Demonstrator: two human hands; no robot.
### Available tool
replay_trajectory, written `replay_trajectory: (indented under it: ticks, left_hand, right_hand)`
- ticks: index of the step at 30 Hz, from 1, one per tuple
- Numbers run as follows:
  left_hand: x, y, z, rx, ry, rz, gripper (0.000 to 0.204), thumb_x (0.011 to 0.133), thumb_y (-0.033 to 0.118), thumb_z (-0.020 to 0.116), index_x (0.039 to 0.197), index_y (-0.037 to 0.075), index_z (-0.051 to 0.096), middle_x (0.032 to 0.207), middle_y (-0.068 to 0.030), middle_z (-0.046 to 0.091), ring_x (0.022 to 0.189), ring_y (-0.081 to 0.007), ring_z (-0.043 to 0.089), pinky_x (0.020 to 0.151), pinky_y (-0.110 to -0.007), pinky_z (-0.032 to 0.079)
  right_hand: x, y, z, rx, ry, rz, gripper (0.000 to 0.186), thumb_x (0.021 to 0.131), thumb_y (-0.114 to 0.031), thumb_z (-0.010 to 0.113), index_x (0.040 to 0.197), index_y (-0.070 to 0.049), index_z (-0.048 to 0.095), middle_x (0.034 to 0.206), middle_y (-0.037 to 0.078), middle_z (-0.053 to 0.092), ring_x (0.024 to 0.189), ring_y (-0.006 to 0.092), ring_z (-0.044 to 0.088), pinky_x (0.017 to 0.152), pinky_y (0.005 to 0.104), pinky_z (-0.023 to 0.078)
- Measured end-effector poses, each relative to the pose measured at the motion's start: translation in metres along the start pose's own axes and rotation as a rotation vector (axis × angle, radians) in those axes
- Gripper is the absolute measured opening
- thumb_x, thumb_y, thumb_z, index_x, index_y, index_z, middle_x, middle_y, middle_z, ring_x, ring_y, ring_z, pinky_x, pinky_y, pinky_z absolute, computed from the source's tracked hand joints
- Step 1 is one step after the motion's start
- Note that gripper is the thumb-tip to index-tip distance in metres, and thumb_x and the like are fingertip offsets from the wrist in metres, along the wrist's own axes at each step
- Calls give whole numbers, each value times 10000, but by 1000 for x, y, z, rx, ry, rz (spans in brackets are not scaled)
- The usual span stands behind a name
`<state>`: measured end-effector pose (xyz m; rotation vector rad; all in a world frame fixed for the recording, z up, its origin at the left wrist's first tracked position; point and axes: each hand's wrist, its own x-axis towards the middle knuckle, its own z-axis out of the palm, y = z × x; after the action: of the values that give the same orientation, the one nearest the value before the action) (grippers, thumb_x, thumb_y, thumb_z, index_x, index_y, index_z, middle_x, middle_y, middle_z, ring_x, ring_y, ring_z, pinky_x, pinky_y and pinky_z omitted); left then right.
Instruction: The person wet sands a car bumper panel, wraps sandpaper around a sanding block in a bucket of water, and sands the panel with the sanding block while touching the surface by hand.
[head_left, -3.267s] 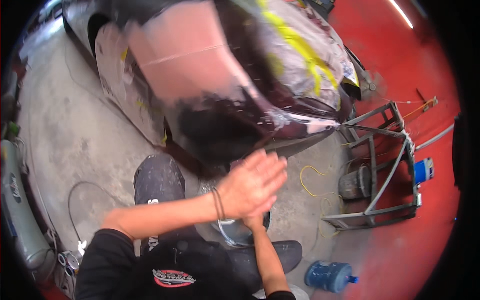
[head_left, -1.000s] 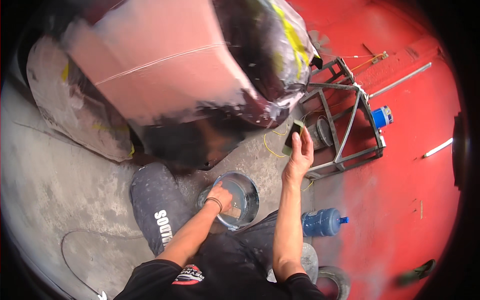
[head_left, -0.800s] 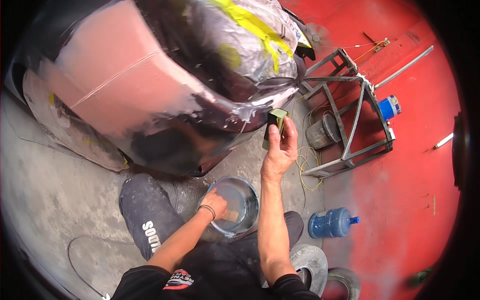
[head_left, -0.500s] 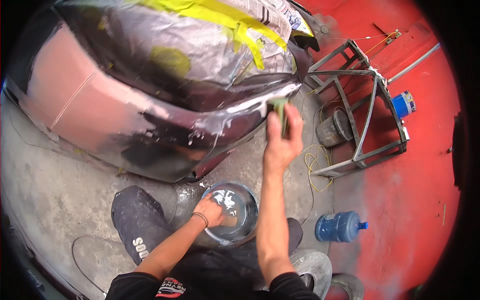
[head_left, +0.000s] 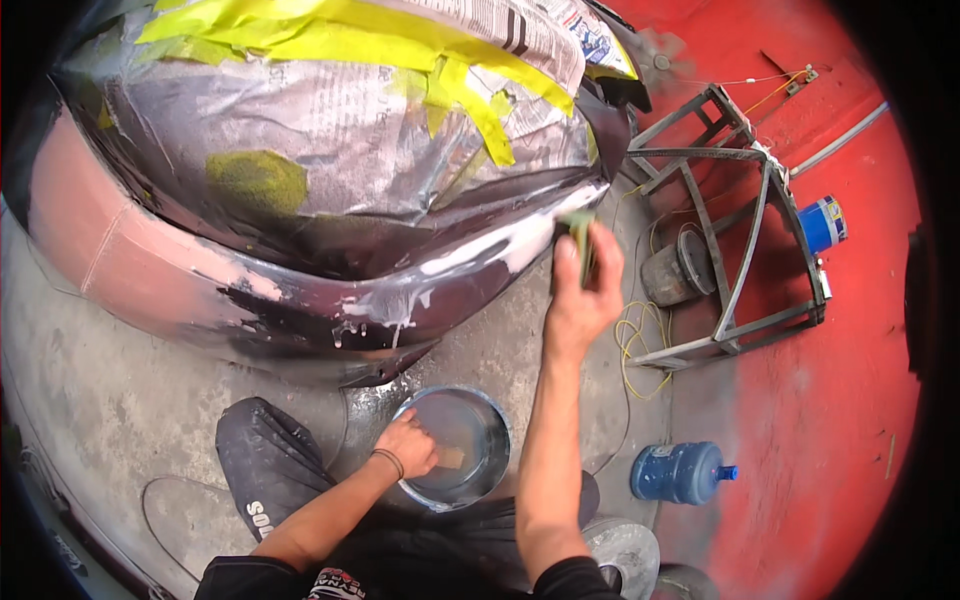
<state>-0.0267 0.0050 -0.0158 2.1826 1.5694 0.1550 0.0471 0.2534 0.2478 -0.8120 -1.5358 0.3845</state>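
My right hand (head_left: pixel 585 290) is raised at the car bumper's (head_left: pixel 390 310) right end, fingers and thumb pinched round a thin green sanding pad (head_left: pixel 577 222). The pad's upper edge meets a pale grey-white patch on the dark bumper. Pinkish filler covers the bumper's left part, and whitish drips run down its middle. Low between my knees, my left hand (head_left: pixel 407 446) lies over the left rim of a round basin of water (head_left: pixel 505 440), its curled fingers gripping that side. A small tan piece (head_left: pixel 452 458) shows in the water beside those fingers.
Newspaper (head_left: pixel 330 110) and yellow tape (head_left: pixel 400 38) mask the car above the bumper. On the right stand a metal frame (head_left: pixel 745 230), a dark bucket (head_left: pixel 677 268) and a blue can (head_left: pixel 823 225). A blue water jug (head_left: pixel 680 473) lies near my right knee; a yellow cord (head_left: pixel 640 345) trails on the floor.
My right hand has shifted slightly right and down in view with the green pad. The view has tilted, showing more newspaper. My left hand stays at the basin; the bright glare on its water is gone.
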Motion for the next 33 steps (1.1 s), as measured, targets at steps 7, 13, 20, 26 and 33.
replay_trajectory:
  ticks: [7, 13, 20, 26, 33]
  left_hand:
    - [0, 7, -4, -29, 17, 2, 407, 939, 431, 648, 945, 67, 829, 962, -156, 825, 1008, -314, 781, 1245, -486, 410]
    - [-2, 10, -6, -63, 16, -19, 411, 934, 422, 664, 923, 59, 857, 970, -173, 830, 1054, -335, 778, 1269, -485, 387]
    - [1, 10, -5, -23, -12, -14, 426, 935, 445, 663, 965, 66, 854, 978, -164, 832, 1032, -320, 784, 1272, -486, 384]
    - [-1, 12, -3, -10, -6, -16, 398, 940, 430, 685, 928, 73, 861, 982, -167, 833, 1034, -322, 788, 1274, -483, 381]
    - [-4, 10, -3, 6, -14, -24, 425, 946, 440, 685, 986, 56, 862, 1008, -185, 834, 1082, -321, 787, 1293, -476, 363]
  right_hand:
    - [15, 21, -3, -6, -9, -20, 398, 951, -128, 875, 1314, 2, 774, 1376, 172, 712, 1328, 294, 657, 1170, 421, 489]
    - [24, 20, -8, -18, -5, -15, 395, 940, -127, 881, 1305, -12, 786, 1352, 168, 722, 1325, 293, 656, 1176, 412, 474]
    - [51, 10, -3, -44, -51, -56, 375, 937, -125, 875, 1282, -6, 790, 1322, 166, 738, 1276, 298, 681, 1151, 412, 496]
    - [36, 13, -12, -63, -82, -72, 379, 942, -132, 877, 1290, -11, 791, 1316, 163, 745, 1279, 295, 677, 1141, 411, 501]
    - [4, 9, -9, 26, -48, -21, 378, 957, -133, 869, 1285, 28, 775, 1326, 174, 746, 1309, 275, 669, 1177, 405, 478]
